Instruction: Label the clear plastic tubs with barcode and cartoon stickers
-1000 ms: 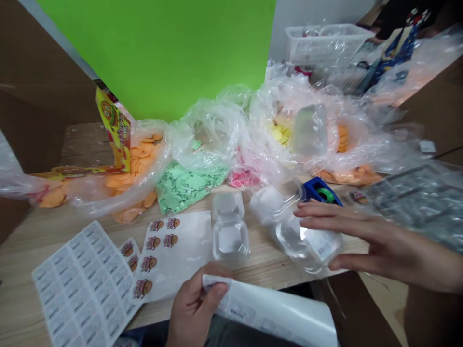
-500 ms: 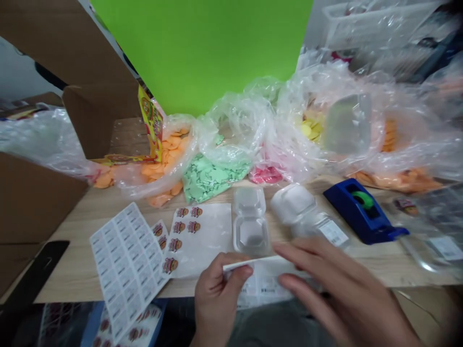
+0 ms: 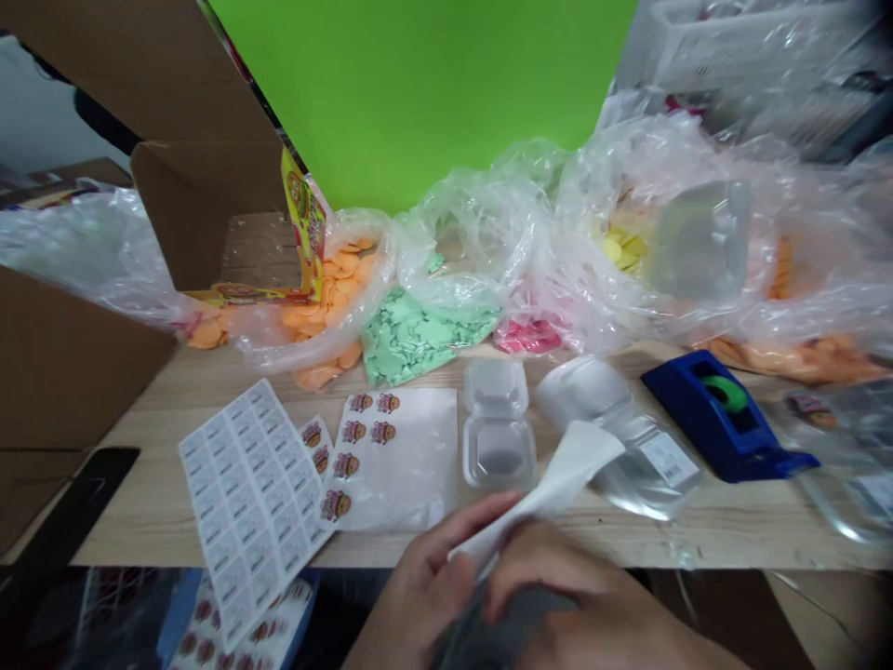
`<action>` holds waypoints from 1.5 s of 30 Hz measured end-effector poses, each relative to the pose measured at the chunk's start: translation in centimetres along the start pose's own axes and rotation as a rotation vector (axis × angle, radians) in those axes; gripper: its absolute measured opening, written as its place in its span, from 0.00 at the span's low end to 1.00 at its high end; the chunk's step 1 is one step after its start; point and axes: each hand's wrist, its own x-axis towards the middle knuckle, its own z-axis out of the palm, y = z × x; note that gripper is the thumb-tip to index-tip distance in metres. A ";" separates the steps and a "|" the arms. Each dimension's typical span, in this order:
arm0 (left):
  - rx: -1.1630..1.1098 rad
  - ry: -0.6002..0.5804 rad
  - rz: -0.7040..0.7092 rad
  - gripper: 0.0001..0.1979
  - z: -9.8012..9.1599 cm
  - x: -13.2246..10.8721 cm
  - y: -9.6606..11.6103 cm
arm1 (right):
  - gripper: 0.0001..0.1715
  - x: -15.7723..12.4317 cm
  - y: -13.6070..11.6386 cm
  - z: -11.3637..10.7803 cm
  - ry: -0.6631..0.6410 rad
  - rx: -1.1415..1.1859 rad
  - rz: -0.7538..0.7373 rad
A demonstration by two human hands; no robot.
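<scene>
My left hand [image 3: 425,586] and my right hand [image 3: 565,605] meet at the bottom of the view, over the front edge of the wooden table. Both grip a crumpled white paper sheet [image 3: 551,489], which sticks up and to the right. Its lower part is hidden by my fingers. Just beyond my hands stand a clear plastic clamshell box [image 3: 499,428] and a second clear clamshell [image 3: 628,456] lying on its side. To the left lie a sheet of barcode labels [image 3: 247,493] and a sheet of burger stickers [image 3: 391,456].
A blue tape dispenser [image 3: 722,414] stands at the right. Clear plastic bags of orange, green, pink and yellow pieces [image 3: 433,340] crowd the back of the table before a green board [image 3: 419,93]. Cardboard box flaps [image 3: 62,363] intrude at the left.
My right hand has come from the clear clamshell to the white sheet, and both hands now crumple it. The sheet has gone from a flat roll to a bent, twisted shape.
</scene>
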 end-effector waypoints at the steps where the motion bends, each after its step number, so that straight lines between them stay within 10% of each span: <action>1: 0.086 0.029 -0.030 0.17 -0.1 0.0 -0.2 | 0.10 0.1 -0.3 -0.9 -0.018 0.116 0.035; 6: 0.771 0.026 0.072 0.09 -1.5 0.0 -2.5 | 0.14 1.1 0.9 -4.9 0.405 -0.156 0.533; 9: 1.053 -0.007 0.297 0.07 -2.6 0.4 -4.0 | 0.28 0.9 4.7 -4.1 0.287 -0.168 0.681; 15: 1.340 0.092 0.680 0.07 -3.5 1.6 -4.7 | 0.27 0.6 8.3 -1.9 0.150 -0.207 0.673; 29: 1.429 -0.015 0.560 0.07 -4.4 3.8 -5.3 | 0.19 0.8 8.2 -2.2 0.064 -0.733 0.560; 39: 1.397 0.102 0.766 0.06 -5.1 1.8 -10.5 | 0.30 2.1 7.7 -3.4 -0.233 -0.389 0.495; 45: 1.492 -0.003 0.753 0.07 -3.0 3.7 -8.1 | 0.27 4.7 7.9 -5.0 -0.263 -0.198 0.577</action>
